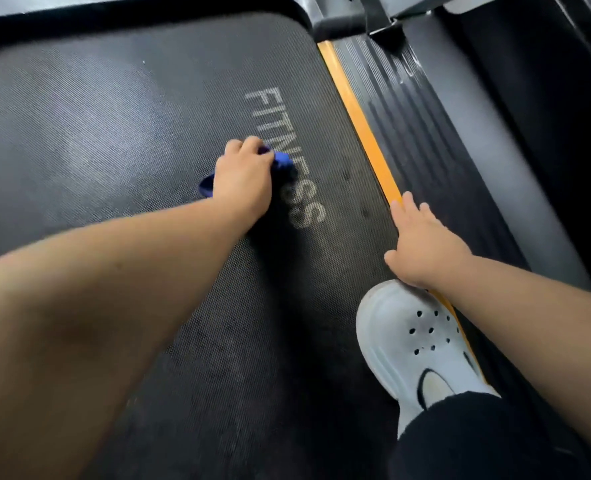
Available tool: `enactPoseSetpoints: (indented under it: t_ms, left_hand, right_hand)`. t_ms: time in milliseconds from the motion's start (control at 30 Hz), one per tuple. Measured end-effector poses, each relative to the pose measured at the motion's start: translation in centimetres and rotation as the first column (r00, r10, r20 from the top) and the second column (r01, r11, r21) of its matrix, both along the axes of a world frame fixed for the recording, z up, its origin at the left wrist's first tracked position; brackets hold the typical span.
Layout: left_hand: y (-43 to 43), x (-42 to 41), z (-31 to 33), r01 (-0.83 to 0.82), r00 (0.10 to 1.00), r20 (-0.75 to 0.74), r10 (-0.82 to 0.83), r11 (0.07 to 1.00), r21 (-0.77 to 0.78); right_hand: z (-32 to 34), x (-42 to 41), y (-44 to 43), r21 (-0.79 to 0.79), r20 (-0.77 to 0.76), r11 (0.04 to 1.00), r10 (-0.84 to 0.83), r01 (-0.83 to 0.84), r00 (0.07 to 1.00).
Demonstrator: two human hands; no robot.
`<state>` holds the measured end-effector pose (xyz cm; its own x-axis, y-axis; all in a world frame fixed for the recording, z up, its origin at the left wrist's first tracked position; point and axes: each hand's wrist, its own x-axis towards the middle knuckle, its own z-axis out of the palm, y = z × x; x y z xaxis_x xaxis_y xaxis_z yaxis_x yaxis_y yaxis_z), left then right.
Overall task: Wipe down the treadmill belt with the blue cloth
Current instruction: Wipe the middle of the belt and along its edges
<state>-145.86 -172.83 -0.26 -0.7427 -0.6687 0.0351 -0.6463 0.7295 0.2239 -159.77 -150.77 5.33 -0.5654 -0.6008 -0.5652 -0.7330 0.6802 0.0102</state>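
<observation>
One big surface first: the treadmill belt (pixel 148 98) fills most of my view, black mesh weave, with the FITNESS lettering (pixel 280 109) running under the knuckles of my left hand. Right of all the fingers are the ribbed side rail (pixel 425 140) and its yellow strip (pixel 360 126). A white clog (pixel 415 341) stands at the belt edge, its toe just behind my right hand's heel.

Left hand (pixel 242 174): fingers curled down, bunching the blue cloth (pixel 282 160) against the belt. The cloth pokes out on both sides of the fist, the rest hidden under the palm. Right hand (pixel 424 242): fingers straight and spread, flat across the strip and rail edge, holding nothing. It looks like a brace.

Step in hand, I judge: mid-wipe over the lettering. To do it well I'd press through the palm, open the wad for more contact, and overlap the strokes. Dark smudges (pixel 346 174) sit between the two sets of fingers, so I'd sweep there next. Pale sheen (pixel 89 133) left of the cloth fingers: wet or glare, cannot tell.
</observation>
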Motion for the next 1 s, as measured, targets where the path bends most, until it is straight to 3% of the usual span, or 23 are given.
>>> enactPoseSetpoints:
  t_ms: [67,200,300,367,433,500,567,667,800,867,933,1000]
  left_hand:
    - [1.1,0.4,-0.8,0.055,0.998,-0.038,-0.054,0.998,0.020]
    - [7.2,5.8,-2.8,0.512,0.858,-0.087,-0.506,0.857,0.060]
    - [4.9,4.5,-2.3,0.575,0.817,-0.067,-0.573,0.817,0.036]
    - [2.4,1.9,-1.8,0.436,0.898,-0.061,-0.435,0.900,-0.010]
    - [0.1,-0.5,-1.4,0.151,0.986,-0.078,-0.149,0.988,0.019]
    - [0.4,-1.4,-1.4,0.006,0.997,-0.083,-0.005,1.000,0.020]
    - [2.4,-0.1,-1.9,0.105,0.988,-0.110,-0.105,0.994,-0.009]
    - [7.8,4.1,-2.7,0.398,0.902,-0.174,-0.395,0.917,-0.021]
    - [7.1,4.2,-2.4,0.497,0.861,-0.140,-0.490,0.868,0.020]
    - [4.2,1.6,-2.2,0.422,0.901,-0.097,-0.422,0.906,-0.023]
    - [1.2,-1.2,-1.8,0.152,0.986,-0.072,-0.151,0.988,0.004]
    - [1.1,-2.6,-1.4,-0.020,0.996,-0.085,0.023,0.999,0.030]
  right_hand:
    - [-0.2,0.0,0.2,-0.031,-0.003,1.000,0.000,0.000,1.000]
    - [-0.8,0.2,1.1,-0.121,-0.051,0.992,0.025,-0.031,0.998]
    - [-0.7,0.0,1.2,-0.165,-0.011,0.986,-0.001,-0.001,1.000]
    - [-0.5,-0.1,1.0,-0.178,0.020,0.984,-0.023,0.027,1.000]
    - [-0.6,-0.3,1.0,-0.189,0.020,0.981,-0.034,0.037,0.999]
    - [-0.9,-0.3,1.1,-0.199,0.008,0.980,-0.028,0.029,1.000]
    - [-1.2,-0.3,1.2,-0.214,-0.015,0.977,-0.016,0.012,1.000]
    - [-1.4,-0.7,1.6,-0.234,-0.078,0.971,0.023,-0.041,0.997]
    - [-0.7,-1.7,1.4,-0.261,-0.079,0.963,0.049,-0.068,0.996]
    - [-0.6,-2.0,1.3,-0.262,-0.089,0.963,0.038,-0.061,0.995]
    - [-1.0,-1.9,1.4,-0.268,-0.088,0.961,0.041,-0.063,0.995]
    - [-1.5,-1.8,1.5,-0.290,-0.094,0.954,0.050,-0.075,0.994]
